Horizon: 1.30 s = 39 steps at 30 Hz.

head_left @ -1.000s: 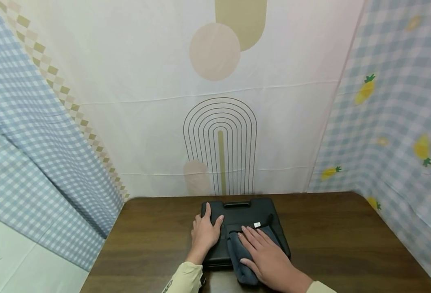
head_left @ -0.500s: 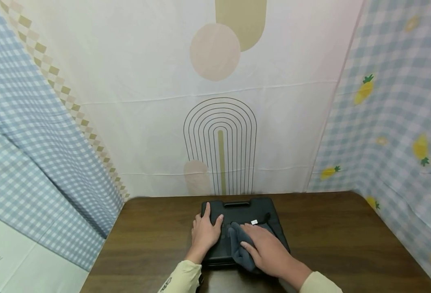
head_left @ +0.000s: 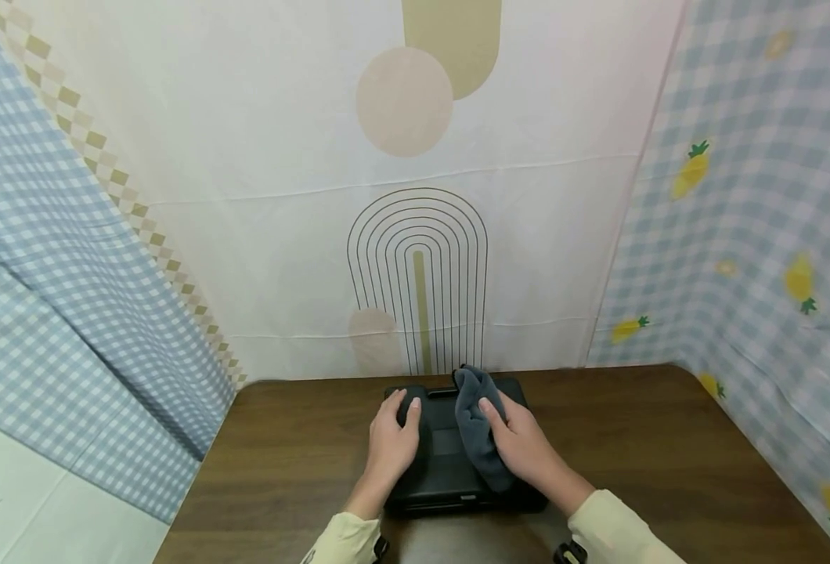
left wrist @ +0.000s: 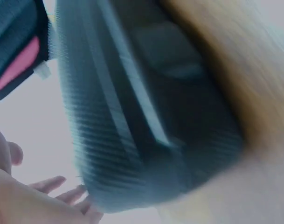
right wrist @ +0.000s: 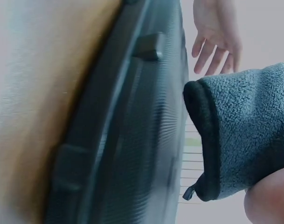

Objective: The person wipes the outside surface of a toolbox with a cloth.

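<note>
A black hard plastic case (head_left: 446,446) with a carry handle lies flat on the wooden table. My right hand (head_left: 524,446) grips a dark blue-grey cloth (head_left: 478,415) with black edging, thumb on its near face. In the right wrist view, the fleecy cloth (right wrist: 253,126) hangs apart from the case's ribbed side (right wrist: 165,112). My left hand (head_left: 392,439) is over the case's left part, fingers relaxed and holding nothing. The left wrist view has this hand (left wrist: 44,196) beside the case (left wrist: 114,112); whether the fingertips touch is unclear. A pink patch shows on the cloth (left wrist: 20,51) there.
The brown wooden table (head_left: 288,446) extends to both sides of the case. Behind it hangs a white printed curtain (head_left: 281,258); blue checked cloths hang at the left (head_left: 91,258) and right (head_left: 725,313).
The right hand has gone from lying flat on the cloth to gripping it and raising it toward the case's back edge. The left hand has shifted slightly, and the case appears turned a little.
</note>
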{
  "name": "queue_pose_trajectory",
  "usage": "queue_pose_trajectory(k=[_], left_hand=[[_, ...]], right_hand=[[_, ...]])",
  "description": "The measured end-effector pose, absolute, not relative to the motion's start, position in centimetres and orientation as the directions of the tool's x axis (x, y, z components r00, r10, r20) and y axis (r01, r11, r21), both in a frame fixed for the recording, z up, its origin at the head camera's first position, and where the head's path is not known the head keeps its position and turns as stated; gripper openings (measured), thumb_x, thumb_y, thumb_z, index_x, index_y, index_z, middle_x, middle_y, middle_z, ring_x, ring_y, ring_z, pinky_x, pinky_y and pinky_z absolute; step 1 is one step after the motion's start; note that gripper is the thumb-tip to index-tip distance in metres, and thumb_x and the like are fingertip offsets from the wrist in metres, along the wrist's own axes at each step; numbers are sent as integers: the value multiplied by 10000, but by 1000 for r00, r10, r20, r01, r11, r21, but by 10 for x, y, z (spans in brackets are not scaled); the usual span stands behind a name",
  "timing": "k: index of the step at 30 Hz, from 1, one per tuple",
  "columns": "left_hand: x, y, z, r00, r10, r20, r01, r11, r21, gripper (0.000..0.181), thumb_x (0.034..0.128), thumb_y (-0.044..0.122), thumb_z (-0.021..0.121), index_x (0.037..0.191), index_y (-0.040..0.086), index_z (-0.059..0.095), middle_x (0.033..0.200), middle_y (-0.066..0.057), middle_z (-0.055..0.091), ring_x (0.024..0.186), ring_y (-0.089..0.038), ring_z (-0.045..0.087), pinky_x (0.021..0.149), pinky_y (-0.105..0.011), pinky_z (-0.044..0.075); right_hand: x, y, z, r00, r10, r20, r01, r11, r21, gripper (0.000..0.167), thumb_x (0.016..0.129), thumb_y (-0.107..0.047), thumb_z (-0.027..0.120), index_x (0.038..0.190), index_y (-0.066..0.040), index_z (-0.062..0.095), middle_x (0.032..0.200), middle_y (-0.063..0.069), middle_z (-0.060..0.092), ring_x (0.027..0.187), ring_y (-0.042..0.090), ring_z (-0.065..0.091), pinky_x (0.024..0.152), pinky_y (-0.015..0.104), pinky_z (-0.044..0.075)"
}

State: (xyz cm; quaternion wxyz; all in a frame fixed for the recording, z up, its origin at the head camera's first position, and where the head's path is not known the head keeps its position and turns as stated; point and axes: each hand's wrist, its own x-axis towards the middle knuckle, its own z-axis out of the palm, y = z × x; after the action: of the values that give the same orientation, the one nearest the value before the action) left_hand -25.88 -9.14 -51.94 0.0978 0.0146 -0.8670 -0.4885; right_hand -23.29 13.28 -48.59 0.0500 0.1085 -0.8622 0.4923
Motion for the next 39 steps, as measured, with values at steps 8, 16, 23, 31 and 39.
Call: queue_pose_trajectory(k=[8,16,23,31,39], left_hand=[[-232,-81,-505,-986,10,165,151,459,875,657,1173,505,290,1507,36,608,1565,-123,609,1515,-344,521,1240,-557,418],[-217,-86,-477,-870,471,-148,-190,-42,981,1048,1059,771,50,1601,-42,429,1454,-190,672,1238,-225,727,1022,-391,609],[-220,-90,-461,-759,634,-145,-426,-315,848,932,1030,806,186,1646,116,298,1239,101,687,1086,-12,696,907,-228,609],[-224,-84,-465,-808,548,-214,-428,-299,853,617,1098,393,574,1594,45,458,1303,67,744,1176,-32,704,957,-219,584],[-231,-86,-469,-879,449,-160,-302,-266,915,577,1076,333,643,1542,35,480,1222,35,748,1104,-72,729,933,-267,605]], right_hand=[[-231,126,-476,-959,-180,221,-278,422,-863,563,1158,-448,429,1624,-133,470,1600,123,571,1476,339,559,1193,597,456],[-226,118,-471,-882,-330,336,-459,446,-768,494,1158,-342,473,1600,-124,498,1541,98,630,1401,297,633,1128,508,534],[-221,102,-472,-717,-550,429,-695,519,-498,622,1132,-352,520,1693,-159,335,1731,51,402,1602,312,408,1240,627,391],[-220,93,-473,-693,-617,373,-718,637,-281,774,1122,-532,454,1720,-101,217,1810,25,202,1684,243,223,1327,560,280],[-233,97,-478,-736,-547,398,-676,590,-441,740,1123,-463,491,1723,-127,217,1797,48,246,1662,300,284,1298,609,313]])
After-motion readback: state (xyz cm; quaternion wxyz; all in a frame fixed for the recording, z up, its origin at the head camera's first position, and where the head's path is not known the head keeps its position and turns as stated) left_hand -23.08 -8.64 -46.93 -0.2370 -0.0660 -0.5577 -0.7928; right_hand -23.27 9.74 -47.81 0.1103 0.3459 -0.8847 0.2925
